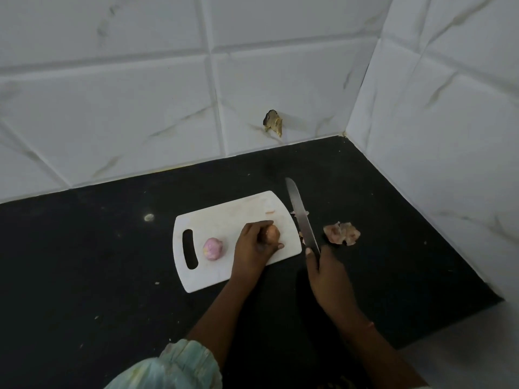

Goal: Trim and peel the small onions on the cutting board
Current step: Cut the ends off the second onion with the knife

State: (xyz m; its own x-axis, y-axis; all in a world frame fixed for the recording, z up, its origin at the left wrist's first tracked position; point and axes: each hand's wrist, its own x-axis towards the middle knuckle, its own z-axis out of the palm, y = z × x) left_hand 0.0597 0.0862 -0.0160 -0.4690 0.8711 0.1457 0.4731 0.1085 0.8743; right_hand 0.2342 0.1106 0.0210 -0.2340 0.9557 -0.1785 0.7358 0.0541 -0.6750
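Observation:
A white cutting board [224,217] lies on the black counter. On its left part sits a peeled pink onion [213,248], next to the handle slot. My left hand [254,247] grips a brown unpeeled onion [273,233] on the board's right part. My right hand [325,272] holds a knife [300,216] by the handle; its long blade points away from me, just off the board's right edge. The handle is hidden in my hand.
A heap of onion skins [341,233] lies on the counter [98,262] right of the knife, with small scraps by the board's right edge. White tiled walls close the back and right side. A brown scrap [273,122] sticks to the back wall.

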